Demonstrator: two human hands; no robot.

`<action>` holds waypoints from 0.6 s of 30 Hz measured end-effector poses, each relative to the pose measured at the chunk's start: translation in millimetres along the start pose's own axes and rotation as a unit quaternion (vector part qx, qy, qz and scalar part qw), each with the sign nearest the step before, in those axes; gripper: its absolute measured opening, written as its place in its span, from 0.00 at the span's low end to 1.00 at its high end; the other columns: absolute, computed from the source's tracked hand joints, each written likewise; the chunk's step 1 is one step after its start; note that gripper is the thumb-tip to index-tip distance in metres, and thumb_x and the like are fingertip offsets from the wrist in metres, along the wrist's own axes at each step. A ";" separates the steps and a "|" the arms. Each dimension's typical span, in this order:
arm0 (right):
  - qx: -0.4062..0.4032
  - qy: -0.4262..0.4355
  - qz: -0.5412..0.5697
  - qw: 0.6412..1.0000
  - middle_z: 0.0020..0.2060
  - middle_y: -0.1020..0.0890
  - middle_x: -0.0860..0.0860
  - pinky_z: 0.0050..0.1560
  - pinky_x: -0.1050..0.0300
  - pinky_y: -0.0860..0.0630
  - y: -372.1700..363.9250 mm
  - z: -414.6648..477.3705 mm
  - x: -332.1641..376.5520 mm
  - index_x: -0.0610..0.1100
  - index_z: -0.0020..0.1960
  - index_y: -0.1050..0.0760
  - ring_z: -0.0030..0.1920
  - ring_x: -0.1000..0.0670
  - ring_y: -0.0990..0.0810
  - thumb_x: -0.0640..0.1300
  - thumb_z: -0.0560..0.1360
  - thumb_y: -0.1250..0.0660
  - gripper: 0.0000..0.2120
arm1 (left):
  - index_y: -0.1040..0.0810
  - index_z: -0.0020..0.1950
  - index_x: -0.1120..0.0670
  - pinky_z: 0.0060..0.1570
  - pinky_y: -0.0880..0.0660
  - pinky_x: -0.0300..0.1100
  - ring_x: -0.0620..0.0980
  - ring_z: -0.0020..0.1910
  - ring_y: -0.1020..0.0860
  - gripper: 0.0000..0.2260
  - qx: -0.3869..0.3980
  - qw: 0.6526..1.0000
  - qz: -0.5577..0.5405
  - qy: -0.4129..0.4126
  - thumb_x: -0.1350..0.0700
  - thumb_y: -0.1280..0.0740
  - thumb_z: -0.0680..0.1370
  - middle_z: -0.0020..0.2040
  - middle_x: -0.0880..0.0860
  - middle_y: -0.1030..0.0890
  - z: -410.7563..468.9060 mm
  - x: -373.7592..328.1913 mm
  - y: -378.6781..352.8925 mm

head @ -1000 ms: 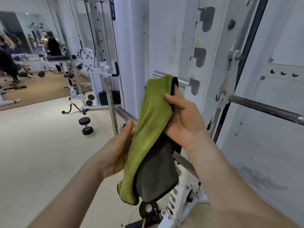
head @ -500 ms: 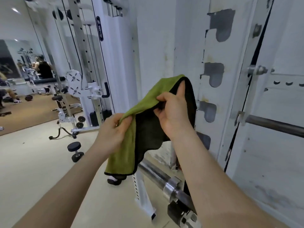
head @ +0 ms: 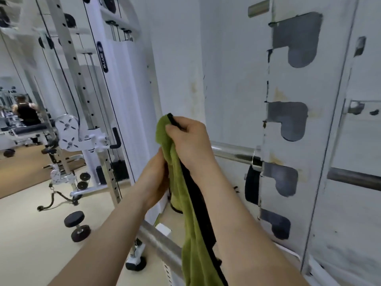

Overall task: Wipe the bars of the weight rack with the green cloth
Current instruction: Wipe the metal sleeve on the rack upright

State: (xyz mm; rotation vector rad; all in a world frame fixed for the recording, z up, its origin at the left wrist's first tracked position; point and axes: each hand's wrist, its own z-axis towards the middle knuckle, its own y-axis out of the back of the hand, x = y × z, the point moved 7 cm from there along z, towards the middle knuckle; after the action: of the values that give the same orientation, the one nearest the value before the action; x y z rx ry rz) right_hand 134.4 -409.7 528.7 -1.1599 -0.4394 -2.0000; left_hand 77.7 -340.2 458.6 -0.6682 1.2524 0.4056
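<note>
A green cloth (head: 193,240) with a black edge hangs bunched in front of me. My right hand (head: 189,141) grips its top in a fist. My left hand (head: 154,178) pinches the cloth just below and to the left. Behind the hands a chrome bar (head: 235,151) runs right into the white rack upright (head: 292,153), which has grey hook-shaped slots. A second steel bar (head: 162,246) crosses low, partly hidden behind the cloth. Another dull bar (head: 354,178) sticks out at the far right.
A white cable machine (head: 90,129) with a pulley stands to the left. A black dumbbell (head: 77,226) lies on the beige floor below it. A mirror at far left reflects a person in a black top (head: 25,112). White wall panels fill the right side.
The view has tilted upward. The cloth was spread between both hands and is now gathered into a narrow hanging bundle, with my hands brought close together, right above left.
</note>
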 end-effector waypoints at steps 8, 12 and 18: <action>-0.157 -0.005 -0.037 0.987 0.37 0.18 0.47 0.45 0.52 0.21 32.1 34.8 -50.1 0.45 0.43 0.19 0.41 0.51 0.19 0.38 0.75 0.34 0.06 | 0.19 0.57 0.57 0.42 0.20 0.45 0.54 0.48 0.18 0.16 0.146 0.974 -0.168 0.052 0.49 0.38 0.79 0.50 0.58 0.16 95.8 21.8 -17.9; -0.309 -0.030 -0.043 0.950 0.43 0.17 0.46 0.48 0.52 0.20 59.5 34.3 -74.3 0.45 0.49 0.20 0.41 0.50 0.18 0.36 0.74 0.30 0.07 | 0.20 0.56 0.61 0.48 0.19 0.47 0.52 0.46 0.18 0.12 0.114 0.972 -0.194 -0.074 0.57 0.32 0.75 0.48 0.56 0.16 141.0 1.0 -15.0; -0.481 -0.069 -0.117 0.866 0.43 0.16 0.41 0.42 0.45 0.18 104.8 2.4 -87.4 0.41 0.51 0.22 0.41 0.45 0.17 0.41 0.73 0.27 0.09 | 0.24 0.64 0.47 0.58 0.26 0.37 0.40 0.56 0.22 0.16 0.282 0.920 0.002 -0.274 0.59 0.33 0.78 0.57 0.43 0.19 155.4 -24.3 -86.8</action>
State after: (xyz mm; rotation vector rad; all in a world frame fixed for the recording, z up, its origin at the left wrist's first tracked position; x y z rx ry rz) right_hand 240.9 -436.9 447.7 -1.9133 0.4630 -2.4217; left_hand 238.6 -300.4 528.0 -0.0411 0.7700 0.1937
